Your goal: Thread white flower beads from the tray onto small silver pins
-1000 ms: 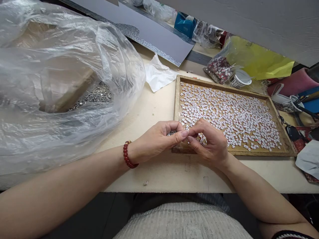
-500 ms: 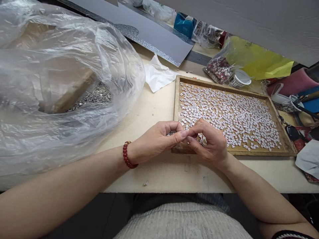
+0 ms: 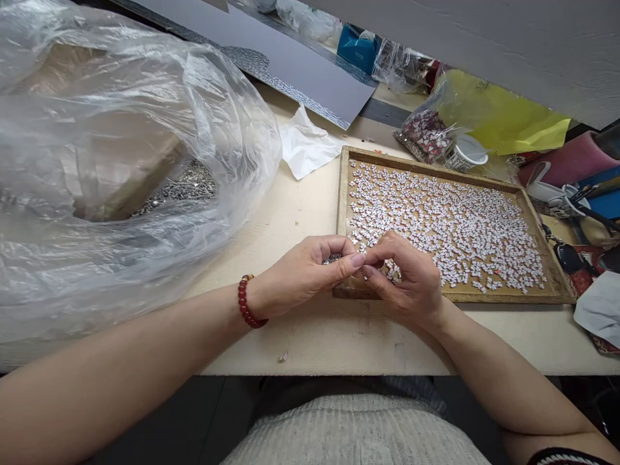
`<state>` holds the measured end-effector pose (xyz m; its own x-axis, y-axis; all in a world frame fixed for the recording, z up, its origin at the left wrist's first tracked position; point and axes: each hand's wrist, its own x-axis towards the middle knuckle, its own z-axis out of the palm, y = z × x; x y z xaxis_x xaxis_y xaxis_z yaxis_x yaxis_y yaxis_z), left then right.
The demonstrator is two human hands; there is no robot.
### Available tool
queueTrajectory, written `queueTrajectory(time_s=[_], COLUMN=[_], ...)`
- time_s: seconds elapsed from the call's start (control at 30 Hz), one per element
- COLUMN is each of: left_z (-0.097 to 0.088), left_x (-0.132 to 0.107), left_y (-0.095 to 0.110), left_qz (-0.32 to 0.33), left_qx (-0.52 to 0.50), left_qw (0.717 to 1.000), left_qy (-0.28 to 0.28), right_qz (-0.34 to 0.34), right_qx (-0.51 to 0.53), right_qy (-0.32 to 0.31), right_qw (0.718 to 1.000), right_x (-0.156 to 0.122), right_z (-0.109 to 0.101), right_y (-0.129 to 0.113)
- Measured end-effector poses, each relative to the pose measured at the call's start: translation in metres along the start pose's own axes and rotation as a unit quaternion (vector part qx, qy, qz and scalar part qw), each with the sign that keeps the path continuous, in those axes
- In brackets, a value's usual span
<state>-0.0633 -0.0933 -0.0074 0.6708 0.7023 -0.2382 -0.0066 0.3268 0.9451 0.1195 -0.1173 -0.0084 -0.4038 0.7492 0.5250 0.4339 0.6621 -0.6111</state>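
Observation:
My left hand (image 3: 314, 265), with a red bead bracelet (image 3: 246, 302) at the wrist, is closed around small silver metal pieces (image 3: 332, 258) that show between thumb and curled fingers. Its thumb and forefinger meet the fingertips of my right hand (image 3: 404, 274), which is closed in a pinch. Whatever the right fingers hold is too small to make out. Both hands are over the near left corner of a wooden tray (image 3: 484, 298). Many tiny white pieces with reddish edges (image 3: 436, 226) are spread across the tray.
At left a big clear plastic bag (image 3: 232, 148) surrounds a wooden box (image 3: 145, 174) and a heap of silver metal bits (image 3: 188, 184). A white tissue (image 3: 310, 143) lies behind. Beyond the tray are a bag of small parts (image 3: 426, 135) and a white cup (image 3: 465, 154).

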Motion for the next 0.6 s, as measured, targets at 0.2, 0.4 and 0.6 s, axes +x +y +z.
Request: queueTrajectory(time_s=[0.2, 0.4, 0.6], left_z=[-0.0006, -0.0007, -0.0004], left_x=[0.0002, 0.0004, 0.0003], left_y=[0.0002, 0.0001, 0.0005], left_qz=[0.006, 0.005, 0.004], left_qx=[-0.003, -0.002, 0.011], left_qw=[1.000, 1.000, 1.000], left_qy=[-0.006, -0.006, -0.001], right_qz=[-0.007, -0.009, -0.009], right_qx=[-0.002, -0.003, -0.005], right_qy=[0.002, 0.004, 0.004], right_qw=[1.000, 1.000, 1.000], right_x=[0.0007, 0.0003, -0.0001], right_z=[-0.0001, 0.0000, -0.0004], right_y=[-0.0005, -0.0001, -0.0002])
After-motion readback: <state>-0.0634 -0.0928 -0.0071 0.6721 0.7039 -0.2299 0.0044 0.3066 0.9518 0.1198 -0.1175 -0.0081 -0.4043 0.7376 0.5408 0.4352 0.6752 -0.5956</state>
